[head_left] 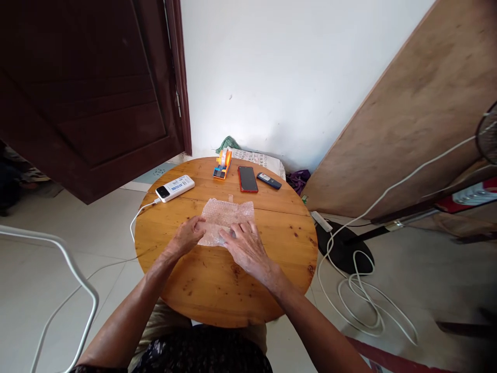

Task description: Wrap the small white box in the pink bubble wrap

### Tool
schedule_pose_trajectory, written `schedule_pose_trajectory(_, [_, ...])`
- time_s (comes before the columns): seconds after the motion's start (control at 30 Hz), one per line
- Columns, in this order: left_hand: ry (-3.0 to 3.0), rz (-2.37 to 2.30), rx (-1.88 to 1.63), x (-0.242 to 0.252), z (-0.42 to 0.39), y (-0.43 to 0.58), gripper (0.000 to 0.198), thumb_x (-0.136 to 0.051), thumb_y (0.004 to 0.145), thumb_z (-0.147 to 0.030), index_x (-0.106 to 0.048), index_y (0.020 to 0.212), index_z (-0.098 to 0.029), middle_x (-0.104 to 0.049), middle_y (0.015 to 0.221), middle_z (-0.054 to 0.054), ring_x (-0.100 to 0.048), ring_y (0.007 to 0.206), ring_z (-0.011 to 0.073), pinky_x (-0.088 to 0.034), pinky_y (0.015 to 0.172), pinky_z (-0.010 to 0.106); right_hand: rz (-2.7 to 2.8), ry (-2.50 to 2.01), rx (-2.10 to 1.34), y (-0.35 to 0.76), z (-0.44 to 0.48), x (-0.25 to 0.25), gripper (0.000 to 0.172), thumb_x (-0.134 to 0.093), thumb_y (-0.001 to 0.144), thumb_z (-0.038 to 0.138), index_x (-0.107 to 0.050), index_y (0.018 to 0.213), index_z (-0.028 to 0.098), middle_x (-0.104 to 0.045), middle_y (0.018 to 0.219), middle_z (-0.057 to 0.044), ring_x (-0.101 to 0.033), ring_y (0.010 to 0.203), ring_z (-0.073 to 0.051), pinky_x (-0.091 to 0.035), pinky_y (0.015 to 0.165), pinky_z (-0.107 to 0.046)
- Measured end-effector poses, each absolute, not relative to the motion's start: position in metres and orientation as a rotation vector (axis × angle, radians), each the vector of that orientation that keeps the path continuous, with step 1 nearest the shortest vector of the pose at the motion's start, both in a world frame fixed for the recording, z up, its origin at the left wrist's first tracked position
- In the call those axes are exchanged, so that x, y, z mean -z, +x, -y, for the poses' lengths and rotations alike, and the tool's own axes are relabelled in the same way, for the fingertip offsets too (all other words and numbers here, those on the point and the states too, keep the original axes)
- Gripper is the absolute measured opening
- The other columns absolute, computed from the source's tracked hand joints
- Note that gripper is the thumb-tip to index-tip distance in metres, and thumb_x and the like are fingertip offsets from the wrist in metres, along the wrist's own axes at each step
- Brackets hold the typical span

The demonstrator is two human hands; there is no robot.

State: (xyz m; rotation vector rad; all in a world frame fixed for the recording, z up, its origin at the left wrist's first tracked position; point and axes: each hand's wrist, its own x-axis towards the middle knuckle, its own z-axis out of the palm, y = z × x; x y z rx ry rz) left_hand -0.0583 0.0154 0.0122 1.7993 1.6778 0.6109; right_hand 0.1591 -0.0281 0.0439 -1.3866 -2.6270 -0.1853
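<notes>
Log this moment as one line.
left hand: edge of clear bubble-wrap sheet | right hand: flat on it | on round wooden table

White power bank (pixel 175 188), orange tape dispenser (pixel 222 165), red phone (pixel 247 178), dark handset (pixel 269 180), round wooden table (pixel 217 290)

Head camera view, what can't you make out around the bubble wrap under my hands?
Head view:
Near edge of the clear bubble wrap sheet: covered by the left hand and right hand; any contents cannot be told.
Left hand's grip: fingertips curl out of sight.
Label print on the white rectangular power bank: too small.
Most of the black wire fan guard: cut by the right edge.
</notes>
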Motion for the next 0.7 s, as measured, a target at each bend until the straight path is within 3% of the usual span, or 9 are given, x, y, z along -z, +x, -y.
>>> schedule_pose_trajectory(0.2, [1.803, -1.893, -0.555, -0.013, -0.003, -0.061, 0.041, -0.061, 0.080, -0.034, -0.064, 0.116, -0.016, -0.068, 0.097, 0.012, -0.065, 0.093, 0.0282, -0.048, 0.084, 0.038, 2.745, -1.322, 0.246, 0.156, 0.023, -0.052, 0.029, -0.052, 0.095, 0.015, -0.063, 0.120, 0.022, -0.063, 0.101, -0.011, -0.054, 0.103, -0.029, -0.027, 0.109, -0.055])
schedule_pose_trajectory(0.33, [1.622, -1.919, -0.506, -0.024, 0.005, -0.068, 0.046, -0.063, 0.078, -0.040, -0.063, 0.116, -0.013, -0.070, 0.084, 0.010, -0.067, 0.091, 0.0315, -0.048, 0.081, 0.039, 2.781, -1.276, 0.273, 0.157, 0.023, -0.058, 0.029, -0.051, 0.093, 0.011, -0.064, 0.117, 0.020, -0.063, 0.101, -0.012, -0.053, 0.108, -0.030, -0.028, 0.110, -0.054])
schedule_pose_trajectory(0.53, [1.340, -1.677, -0.579, -0.022, 0.000, -0.061, 0.026, -0.062, 0.076, -0.032, -0.066, 0.096, -0.015, -0.061, 0.057, -0.002, -0.061, 0.050, 0.0154, -0.043, 0.049, 0.023, 2.772, -1.256, 0.253, 0.156, 0.022, -0.058, 0.033, -0.050, 0.092, 0.008, -0.063, 0.121, 0.019, -0.063, 0.100, -0.011, -0.053, 0.108, -0.029, -0.028, 0.111, -0.052])
schedule_pose_trajectory(0.7, [1.199, -1.558, -0.692, -0.017, -0.007, -0.046, 0.016, -0.060, 0.073, -0.032, -0.057, 0.076, -0.017, -0.054, 0.053, -0.006, -0.053, 0.040, 0.0099, -0.035, 0.038, 0.018, 2.838, -1.251, 0.282, 0.154, 0.019, -0.057, 0.034, -0.051, 0.089, 0.007, -0.064, 0.119, 0.019, -0.064, 0.103, -0.012, -0.054, 0.108, -0.029, -0.028, 0.110, -0.052])
